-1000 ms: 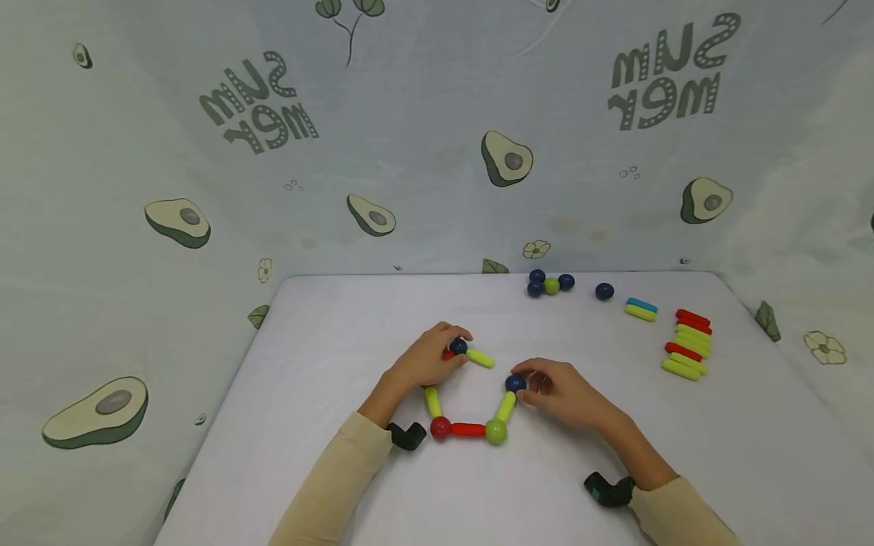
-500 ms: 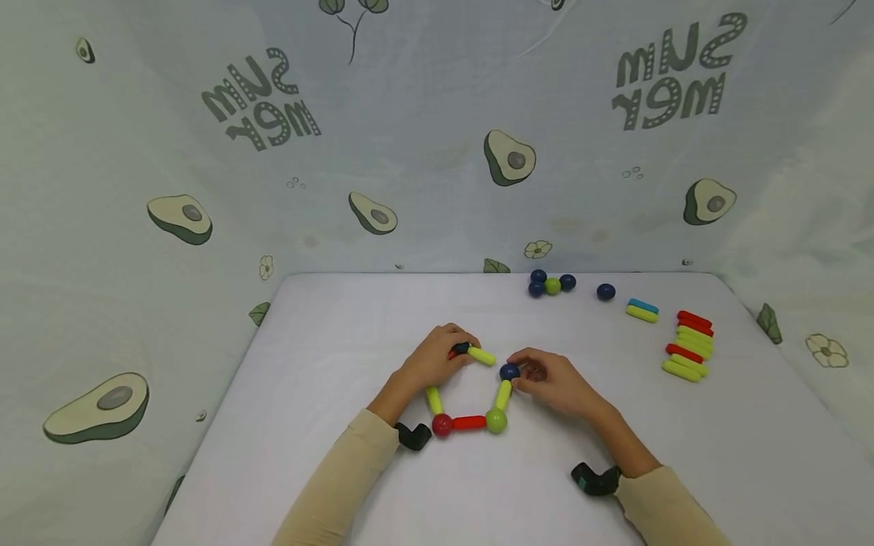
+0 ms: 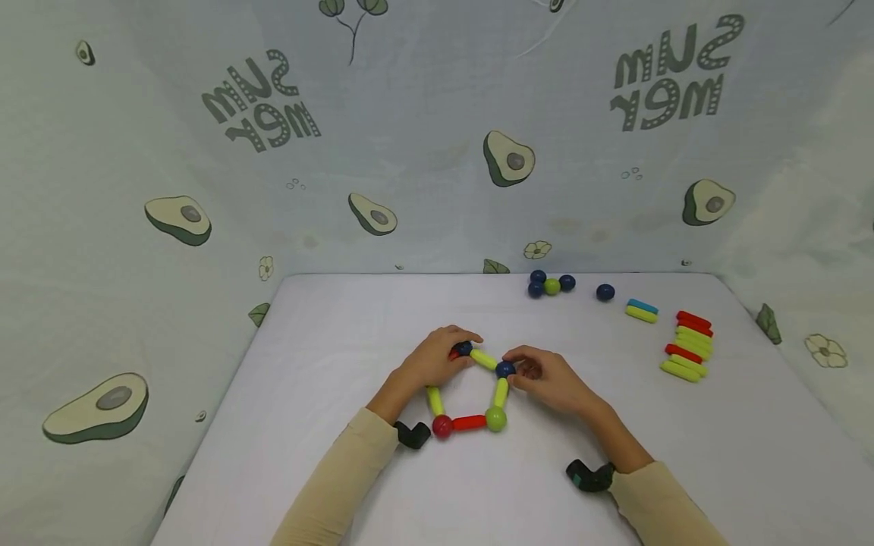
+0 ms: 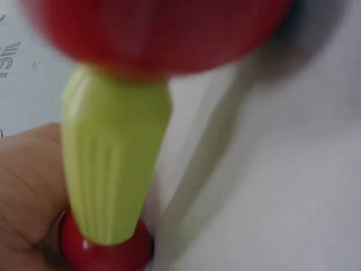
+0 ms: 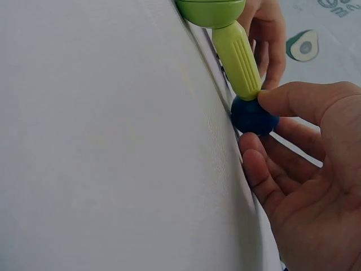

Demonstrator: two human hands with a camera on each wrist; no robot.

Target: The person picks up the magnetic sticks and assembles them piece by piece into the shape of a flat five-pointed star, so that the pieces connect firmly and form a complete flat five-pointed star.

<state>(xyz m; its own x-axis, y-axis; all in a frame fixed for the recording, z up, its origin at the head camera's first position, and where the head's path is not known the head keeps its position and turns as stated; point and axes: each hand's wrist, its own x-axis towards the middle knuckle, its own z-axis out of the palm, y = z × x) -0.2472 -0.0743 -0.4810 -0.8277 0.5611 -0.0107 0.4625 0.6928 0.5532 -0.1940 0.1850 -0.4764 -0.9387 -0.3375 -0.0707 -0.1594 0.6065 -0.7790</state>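
A ring of magnetic rods and balls lies between my hands. My left hand (image 3: 435,358) grips its far side at a dark blue ball (image 3: 463,349), with a red rod partly hidden under the fingers. From that ball a yellow-green rod (image 3: 484,359) reaches a second blue ball (image 3: 505,369), which my right hand (image 3: 551,383) pinches between thumb and fingers. A near-right yellow-green rod (image 5: 237,61) joins this ball to a green ball (image 3: 495,418). A red rod (image 3: 469,423) links the green ball to a red ball (image 3: 442,426). Another red ball (image 4: 107,248) sits by the left hand in the left wrist view.
Several blue balls (image 3: 536,290) and a green ball (image 3: 551,287) cluster at the table's back edge, with a lone blue ball (image 3: 605,292) nearby. A blue rod (image 3: 643,305) lies against a yellow one. Red and yellow-green rods (image 3: 686,356) are stacked at the right.
My right hand has moved left and slightly away with its blue ball, swinging the near-right rod inward. The gap to the far yellow-green rod has closed, and that rod's end now meets the ball.
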